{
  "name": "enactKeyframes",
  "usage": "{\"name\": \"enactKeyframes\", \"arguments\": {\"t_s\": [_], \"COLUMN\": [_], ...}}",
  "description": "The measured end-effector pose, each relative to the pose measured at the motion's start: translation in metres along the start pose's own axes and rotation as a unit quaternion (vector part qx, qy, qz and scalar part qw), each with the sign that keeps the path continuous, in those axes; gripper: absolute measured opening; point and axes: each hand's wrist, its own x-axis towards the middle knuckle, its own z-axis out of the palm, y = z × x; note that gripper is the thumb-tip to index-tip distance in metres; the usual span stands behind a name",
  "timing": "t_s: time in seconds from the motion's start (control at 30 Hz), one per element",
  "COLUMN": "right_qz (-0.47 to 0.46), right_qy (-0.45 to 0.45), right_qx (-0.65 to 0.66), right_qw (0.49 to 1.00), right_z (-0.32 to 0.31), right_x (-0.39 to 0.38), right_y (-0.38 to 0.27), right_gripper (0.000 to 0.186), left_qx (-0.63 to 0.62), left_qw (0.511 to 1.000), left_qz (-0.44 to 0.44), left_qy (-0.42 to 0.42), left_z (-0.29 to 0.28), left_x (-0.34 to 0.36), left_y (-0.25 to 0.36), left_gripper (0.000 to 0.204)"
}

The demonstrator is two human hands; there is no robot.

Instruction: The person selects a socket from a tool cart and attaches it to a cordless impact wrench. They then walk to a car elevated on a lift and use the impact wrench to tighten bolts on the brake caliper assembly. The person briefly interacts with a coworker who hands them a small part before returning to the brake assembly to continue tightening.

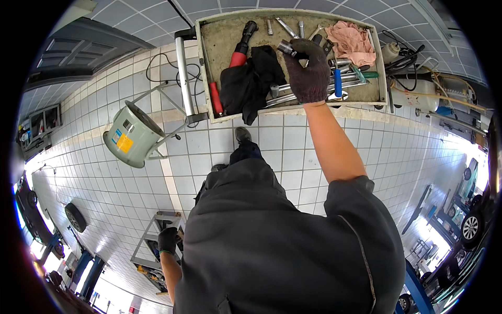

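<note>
My right hand (307, 73), in a dark work glove, reaches over the tool cart's top tray (217, 39). Its fingers are closed on a short silver socket (286, 47). Around it lie a wrench (286, 27), a small socket (270, 27), a crumpled pink rag (352, 43), a blue-handled tool (338, 82) and several long chrome tools. A black cloth (256, 76) partly covers a red and black power ratchet (244, 44). At the tray's left edge is a red-handled screwdriver (215, 98). My left hand (167, 240), also gloved, hangs low beside a metal cart (142, 250); its fingers are unclear.
A grey-green drum fan (130, 136) stands on the tiled floor left of the tray, near a loose black cord (151, 65). A tank with hoses (418, 94) sits to the right. A tyre (76, 217) lies farther left; vehicles and blue lifts line the edges.
</note>
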Motion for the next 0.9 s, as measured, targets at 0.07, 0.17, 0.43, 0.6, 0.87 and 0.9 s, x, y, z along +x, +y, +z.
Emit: {"name": "enactKeyframes", "arguments": {"t_s": [0.07,0.17,0.43,0.6,0.87,0.9], "right_qz": [-0.107,-0.188,-0.312,-0.314,0.343,0.345], "right_qy": [0.044,0.024,-0.023,-0.093,-0.408,-0.44], "right_qx": [-0.018,-0.027,0.058,0.178,0.556,0.528], "right_qw": [0.993,0.981,0.948,0.928,0.638,0.639], "right_z": [-0.003,-0.01,-0.017,0.006,0.065,0.071], "right_x": [0.01,0.016,0.021,0.014,-0.092,-0.1], "right_y": [-0.024,-0.059,-0.131,-0.156,-0.225,-0.231], "right_gripper": [0.027,0.031,0.026,0.028,0.04,0.047], "left_qx": [0.017,-0.403,-0.566,-0.607,-0.612,-0.619], "left_qw": [0.998,0.897,0.78,0.745,0.697,0.703], "left_qz": [0.048,-0.174,-0.178,-0.145,0.049,0.065], "left_qy": [0.045,0.051,0.198,0.236,0.37,0.343], "left_z": [0.001,0.003,-0.121,-0.184,-0.283,-0.298], "left_x": [0.001,0.007,0.046,0.046,0.03,0.024], "left_y": [-0.01,0.003,0.109,0.16,0.238,0.243], "left_gripper": [0.016,0.014,0.018,0.026,0.026,0.025]}}
